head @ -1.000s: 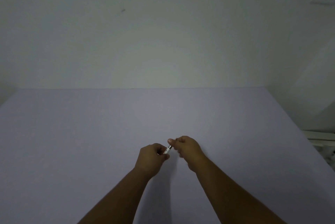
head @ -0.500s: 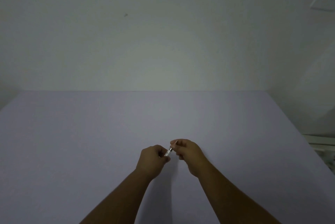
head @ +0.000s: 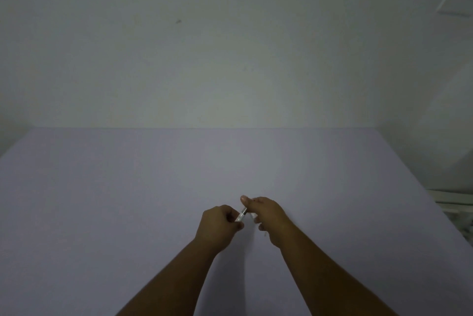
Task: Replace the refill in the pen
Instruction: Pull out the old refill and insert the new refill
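Both my hands meet above the lavender table (head: 128,200), holding a pen (head: 241,214) between them. Only a short clear and silvery stretch of the pen shows in the gap between the fists; the rest is hidden by my fingers. My left hand (head: 218,226) is closed around the nearer, lower end. My right hand (head: 266,216) pinches the farther, upper end with thumb and forefinger. No separate refill is visible.
A plain pale wall (head: 230,47) rises behind the table's far edge. Beyond the table's right edge stands a white object (head: 453,199). A white panel (head: 458,4) hangs at the upper right.
Both hands stay together on the pen with hardly any shift. The camera has tilted slightly, so the table's far edge sits a little lower in view.
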The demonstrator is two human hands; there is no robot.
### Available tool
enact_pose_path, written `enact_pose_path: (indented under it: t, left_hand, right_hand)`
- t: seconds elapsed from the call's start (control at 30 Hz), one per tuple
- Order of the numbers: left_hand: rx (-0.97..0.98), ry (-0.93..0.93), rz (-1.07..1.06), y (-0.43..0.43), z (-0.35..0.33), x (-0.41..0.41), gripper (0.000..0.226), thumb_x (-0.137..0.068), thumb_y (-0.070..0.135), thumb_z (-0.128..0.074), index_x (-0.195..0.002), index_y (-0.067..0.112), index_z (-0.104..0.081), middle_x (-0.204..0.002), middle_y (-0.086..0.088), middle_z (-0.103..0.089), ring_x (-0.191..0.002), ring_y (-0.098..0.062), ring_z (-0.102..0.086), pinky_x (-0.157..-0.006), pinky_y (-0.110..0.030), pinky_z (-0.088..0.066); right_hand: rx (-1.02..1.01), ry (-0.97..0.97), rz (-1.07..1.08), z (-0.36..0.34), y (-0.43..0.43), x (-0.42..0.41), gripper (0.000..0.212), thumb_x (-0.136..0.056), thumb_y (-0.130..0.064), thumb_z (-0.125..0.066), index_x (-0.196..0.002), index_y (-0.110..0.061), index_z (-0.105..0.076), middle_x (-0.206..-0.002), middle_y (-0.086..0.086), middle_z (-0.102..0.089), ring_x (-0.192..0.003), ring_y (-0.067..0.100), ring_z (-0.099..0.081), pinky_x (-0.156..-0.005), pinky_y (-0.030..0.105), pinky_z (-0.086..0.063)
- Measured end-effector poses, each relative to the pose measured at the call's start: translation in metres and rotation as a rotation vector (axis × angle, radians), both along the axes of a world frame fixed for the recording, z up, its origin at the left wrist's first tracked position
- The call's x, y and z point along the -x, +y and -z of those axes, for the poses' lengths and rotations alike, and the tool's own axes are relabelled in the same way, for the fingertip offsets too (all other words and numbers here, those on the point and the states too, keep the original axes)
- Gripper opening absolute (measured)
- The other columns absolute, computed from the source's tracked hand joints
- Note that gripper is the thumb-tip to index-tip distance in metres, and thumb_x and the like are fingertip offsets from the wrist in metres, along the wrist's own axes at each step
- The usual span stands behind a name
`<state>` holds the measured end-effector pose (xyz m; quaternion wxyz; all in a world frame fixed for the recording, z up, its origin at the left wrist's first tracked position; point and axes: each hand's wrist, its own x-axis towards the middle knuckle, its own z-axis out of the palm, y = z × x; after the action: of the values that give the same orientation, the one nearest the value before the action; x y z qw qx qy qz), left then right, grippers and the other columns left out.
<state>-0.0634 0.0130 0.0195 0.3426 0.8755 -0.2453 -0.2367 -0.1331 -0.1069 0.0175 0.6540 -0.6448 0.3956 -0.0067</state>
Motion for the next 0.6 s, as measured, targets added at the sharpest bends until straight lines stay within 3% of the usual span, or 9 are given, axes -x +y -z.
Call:
enact_pose_path:
  t: [0.1,0.23,0.37,0.5,0.6]
  left_hand:
    - [-0.003,-0.006,0.003,0.0003,0.0000,-0.0004,0.012,-0.076,0.019,-0.073,-0.086,0.014,-0.069,-0.074,0.006,-0.061,-0.060,-0.002,-0.051,-0.051,-0.011,-0.033]
    - [0.016,-0.006,0.010,-0.0025,-0.0004,0.0028,0.009,-0.076,0.020,-0.073,-0.084,0.015,-0.069,-0.074,0.007,-0.062,-0.061,-0.002,-0.052,-0.052,-0.011,-0.033]
    - [-0.004,0.002,0.000,-0.0032,-0.0017,0.0018,0.008,-0.075,0.021,-0.073,-0.081,0.017,-0.068,-0.069,0.010,-0.059,-0.057,0.001,-0.050,-0.050,-0.009,-0.032]
    - [-0.010,0.018,0.008,-0.0034,0.0008,0.0043,0.012,-0.075,0.022,-0.074,-0.073,0.024,-0.062,-0.064,0.015,-0.057,-0.057,0.001,-0.051,-0.050,-0.010,-0.032]
    - [0.001,0.020,-0.008,-0.0042,0.0008,0.0039,0.008,-0.075,0.021,-0.074,-0.078,0.019,-0.067,-0.068,0.011,-0.059,-0.058,0.000,-0.051,-0.051,-0.012,-0.034]
  right_hand:
    - [-0.027,-0.077,0.004,-0.0006,-0.0019,0.0015,0.007,-0.084,-0.025,-0.066,-0.077,-0.021,-0.067,-0.079,-0.001,-0.065,-0.065,0.012,-0.050,-0.059,0.024,-0.040]
    - [0.062,0.006,0.041,-0.0002,-0.0001,0.0019,0.031,-0.079,-0.043,-0.069,-0.065,-0.018,-0.056,-0.066,-0.004,-0.055,-0.058,0.010,-0.045,-0.056,0.023,-0.036]
    - [-0.043,-0.096,-0.001,-0.0029,-0.0015,0.0049,0.005,-0.084,-0.023,-0.066,-0.081,-0.019,-0.067,-0.074,-0.003,-0.060,-0.064,0.011,-0.048,-0.058,0.022,-0.039]
    - [0.068,0.016,0.010,-0.0024,-0.0001,0.0058,0.029,-0.080,-0.037,-0.069,-0.067,-0.014,-0.057,-0.065,-0.003,-0.055,-0.056,0.009,-0.043,-0.057,0.022,-0.035]
    - [-0.048,-0.075,0.018,-0.0019,-0.0014,0.0077,0.011,-0.085,-0.026,-0.065,-0.076,-0.020,-0.063,-0.073,-0.005,-0.057,-0.063,0.009,-0.046,-0.057,0.021,-0.036]
